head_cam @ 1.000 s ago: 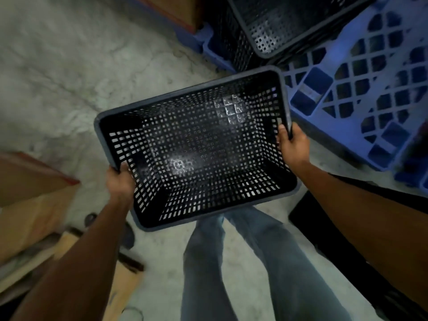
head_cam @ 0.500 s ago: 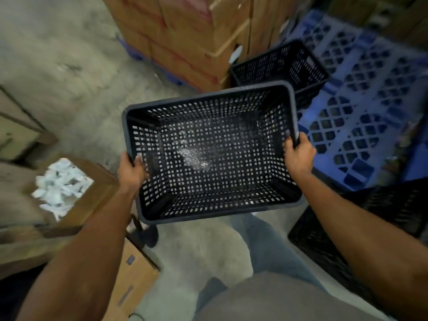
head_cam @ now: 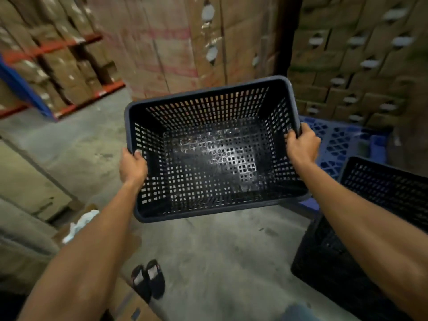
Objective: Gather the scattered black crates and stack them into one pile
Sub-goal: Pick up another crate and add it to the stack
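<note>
I hold a black perforated crate (head_cam: 215,154) in the air in front of me, open side up and tilted toward me. My left hand (head_cam: 132,166) grips its left rim and my right hand (head_cam: 302,144) grips its right rim. The crate has nothing inside. At the lower right a second black crate (head_cam: 379,188) sits on top of another black crate (head_cam: 328,262), partly hidden behind my right forearm.
A blue plastic pallet (head_cam: 342,144) lies on the floor behind the right crates. Stacked cardboard boxes (head_cam: 176,42) fill the back, with racking (head_cam: 69,45) at the left. Low cartons (head_cam: 27,188) line the left side, and a pair of black sandals (head_cam: 148,279) lies on the concrete floor.
The view has swung upward and the crate has risen with my hands; the wall of boxes now shows behind it, and the stacked black crates appear at the lower right.
</note>
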